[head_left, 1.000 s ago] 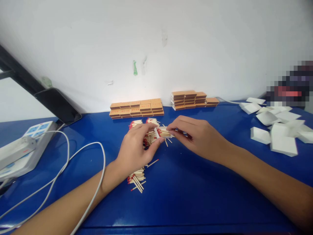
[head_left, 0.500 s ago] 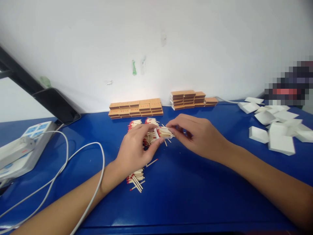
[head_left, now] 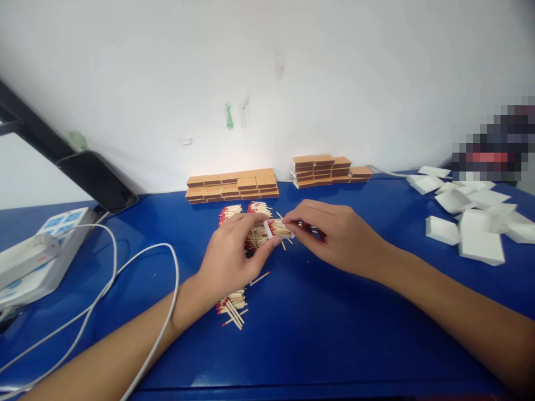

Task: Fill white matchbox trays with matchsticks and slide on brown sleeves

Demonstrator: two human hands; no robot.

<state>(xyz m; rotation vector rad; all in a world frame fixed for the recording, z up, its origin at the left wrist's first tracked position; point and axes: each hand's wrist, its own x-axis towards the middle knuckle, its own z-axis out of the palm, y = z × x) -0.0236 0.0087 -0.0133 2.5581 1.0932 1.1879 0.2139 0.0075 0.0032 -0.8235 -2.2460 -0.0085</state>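
Observation:
My left hand (head_left: 229, 248) grips a small white matchbox tray (head_left: 268, 230) between thumb and fingers, above the blue table. Red-headed matches (head_left: 278, 227) lie in the tray, their heads towards its left end. The thumb and fingers of my right hand (head_left: 338, 234) are pinched at the right ends of these matches; its fingertips partly cover them. Loose matches (head_left: 256, 239) lie behind and under my left hand, partly hidden by it. Another heap of matches (head_left: 232, 305) is on the near side of that hand, with a single match (head_left: 259, 278) beside it.
Closed matchboxes stand against the wall in a left stack (head_left: 232, 186) and a right stack (head_left: 320, 170). Empty white trays (head_left: 480, 246) lie heaped at the right. A power strip (head_left: 67, 223), a white cable (head_left: 175, 273) and a black upright object (head_left: 100, 181) occupy the left side.
My right hand has shifted slightly left and towards me, its fingertips now further over the matches in the tray. My left hand and the tray have hardly moved.

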